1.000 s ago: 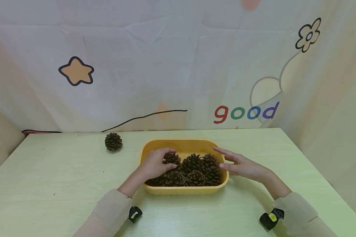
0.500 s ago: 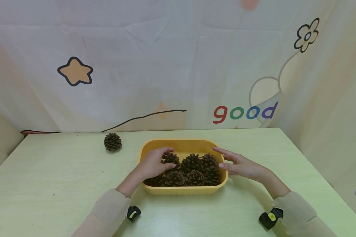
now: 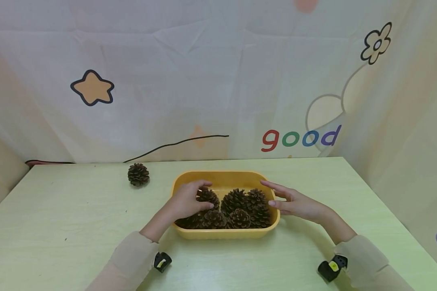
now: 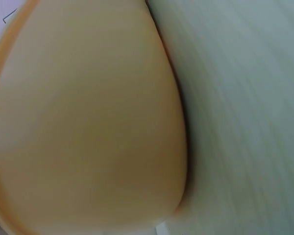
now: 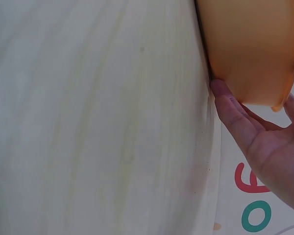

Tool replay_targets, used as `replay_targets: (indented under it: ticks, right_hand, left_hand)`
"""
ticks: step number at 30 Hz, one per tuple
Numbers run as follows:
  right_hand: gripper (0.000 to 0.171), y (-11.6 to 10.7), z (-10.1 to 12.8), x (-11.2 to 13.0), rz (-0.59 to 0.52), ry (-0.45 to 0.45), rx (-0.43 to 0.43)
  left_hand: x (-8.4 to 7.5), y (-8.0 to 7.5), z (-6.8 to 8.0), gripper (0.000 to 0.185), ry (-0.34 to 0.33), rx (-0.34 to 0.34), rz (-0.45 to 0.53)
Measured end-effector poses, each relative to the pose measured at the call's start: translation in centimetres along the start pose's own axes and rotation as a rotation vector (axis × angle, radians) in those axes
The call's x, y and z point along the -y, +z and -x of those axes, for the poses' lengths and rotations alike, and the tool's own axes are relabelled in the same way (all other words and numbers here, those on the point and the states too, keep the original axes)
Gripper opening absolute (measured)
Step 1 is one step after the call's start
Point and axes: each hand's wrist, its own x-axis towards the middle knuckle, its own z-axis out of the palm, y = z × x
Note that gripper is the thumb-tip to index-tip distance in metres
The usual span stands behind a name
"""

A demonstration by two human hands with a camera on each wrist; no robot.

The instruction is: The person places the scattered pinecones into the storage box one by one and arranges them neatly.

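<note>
Left hand: left hand (image 3: 187, 200) curls its fingers round a pine cone (image 3: 207, 197) at the tub's left end, a closed grip.
Right hand: right hand (image 3: 295, 202) lies with straight, relaxed fingers against the right wall of the yellow tub (image 3: 225, 233).
Place: tub near the table's (image 3: 58, 226) middle; lone cone (image 3: 138, 174) by the back edge.
Doing it well: hold lightly across the scales, lift straight up, keep the tub steadied.
Materials: woody, spiky, brittle cones; smooth rounded plastic tub.
</note>
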Motion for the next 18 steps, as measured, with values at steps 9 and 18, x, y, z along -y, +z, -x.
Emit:
replay_targets:
  ticks: [9, 18]
  right_hand:
    - [0.062, 0.01, -0.02, 0.07, 0.003, 0.001, 0.001]
    - [0.062, -0.01, -0.01, -0.06, -0.005, 0.009, -0.005]
  left_hand:
    - [-0.47, 0.03, 0.01, 0.046, 0.0, -0.013, -0.01]
    - [-0.63, 0.26, -0.22, 0.044, -0.007, -0.009, -0.018]
